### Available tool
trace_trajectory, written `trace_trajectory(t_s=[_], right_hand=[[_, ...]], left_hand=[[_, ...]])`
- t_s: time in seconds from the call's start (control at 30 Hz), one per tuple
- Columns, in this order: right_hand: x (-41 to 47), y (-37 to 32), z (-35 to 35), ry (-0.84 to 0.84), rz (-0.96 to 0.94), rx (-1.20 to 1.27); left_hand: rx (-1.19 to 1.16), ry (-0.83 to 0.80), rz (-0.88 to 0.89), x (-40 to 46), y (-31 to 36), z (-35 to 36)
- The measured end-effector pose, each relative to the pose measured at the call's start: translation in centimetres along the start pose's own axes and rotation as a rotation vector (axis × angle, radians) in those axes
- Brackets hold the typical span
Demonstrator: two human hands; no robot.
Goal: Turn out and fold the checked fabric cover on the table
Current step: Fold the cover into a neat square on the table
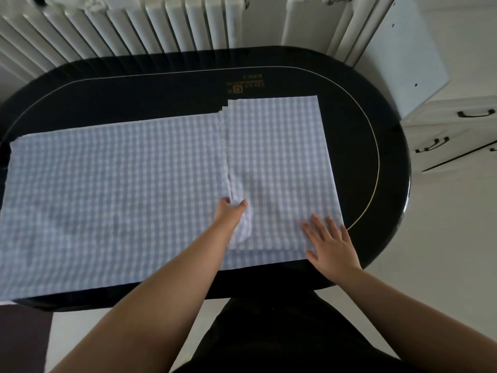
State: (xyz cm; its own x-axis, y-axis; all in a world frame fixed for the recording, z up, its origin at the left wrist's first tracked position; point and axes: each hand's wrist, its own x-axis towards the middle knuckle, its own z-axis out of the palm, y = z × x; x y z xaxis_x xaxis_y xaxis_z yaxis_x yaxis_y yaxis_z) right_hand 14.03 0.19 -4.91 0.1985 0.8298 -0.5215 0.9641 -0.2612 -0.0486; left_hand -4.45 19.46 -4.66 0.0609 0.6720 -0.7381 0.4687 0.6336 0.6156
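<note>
The checked fabric cover [113, 189], pale blue and white, lies spread flat across the black oval table [161, 100]. Its right part is doubled over into a flap whose edge runs up the middle. My left hand [230, 214] reaches in at the near end of that edge, fingers tucked under the flap and pinching a bunched fold of the cloth. My right hand [329, 242] lies flat with fingers spread on the cover's near right corner, pressing it to the table.
A white radiator [129, 25] stands behind the table. A white cabinet with dark drawer handles [457, 130] is at the right. The cover's left end reaches the table's left edge. Pale floor lies to the right and below.
</note>
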Motion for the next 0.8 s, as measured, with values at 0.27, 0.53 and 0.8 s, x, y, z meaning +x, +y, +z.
trace_trajectory(t_s=[0.27,0.53,0.8], right_hand=[[-0.1,0.6,-1.8,0.176,0.188,0.382],[-0.9,4.4,-1.0,0.084,0.186,0.352],[-1.5,0.5,-1.0,0.211,0.552,1.134]], left_hand=[[-0.154,-0.369,0.230,-3.8,6.8,0.8],[-0.003,-0.221,0.353,-4.0,6.7,-0.2],[-0.024,0.202,0.272,-2.7,0.0,-5.1]])
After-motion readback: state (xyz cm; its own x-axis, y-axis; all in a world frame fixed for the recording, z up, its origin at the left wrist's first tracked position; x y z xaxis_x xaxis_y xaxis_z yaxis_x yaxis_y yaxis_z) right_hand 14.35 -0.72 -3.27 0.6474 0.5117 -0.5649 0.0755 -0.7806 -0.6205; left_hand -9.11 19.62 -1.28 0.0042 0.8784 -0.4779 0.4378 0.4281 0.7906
